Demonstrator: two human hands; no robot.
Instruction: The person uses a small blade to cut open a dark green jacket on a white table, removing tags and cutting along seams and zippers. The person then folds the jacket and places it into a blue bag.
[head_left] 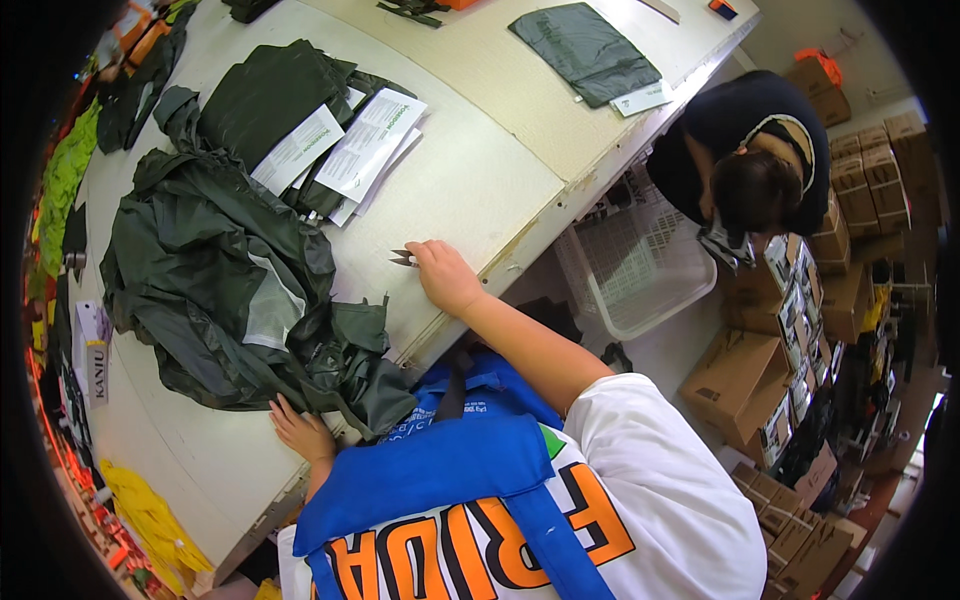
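A crumpled dark green rain jacket point(210, 290) lies in front of me on the white table, with a pale mesh patch point(273, 305) showing in its folds. At the jacket's lower edge, my left hand point(302, 432) rests on the table with fingers stretched and apart, the tips touching or nearly touching the fabric. My right hand point(447, 278) is closed around small thread snips point(403, 258), whose two pointed blades stick out to the left above the tabletop. Most of the snips is hidden in the fingers. Beyond the jacket sits a stack of folded dark green garments point(265, 95) with white printed cards point(370, 145) on it.
Another folded green garment point(585, 50) with a tag lies at the far right of the table point(480, 140). Past the table edge stand a translucent plastic crate point(650, 310), a person point(760, 150) bending down, and cardboard boxes point(735, 375). Yellow fabric point(150, 515) hangs over the left edge.
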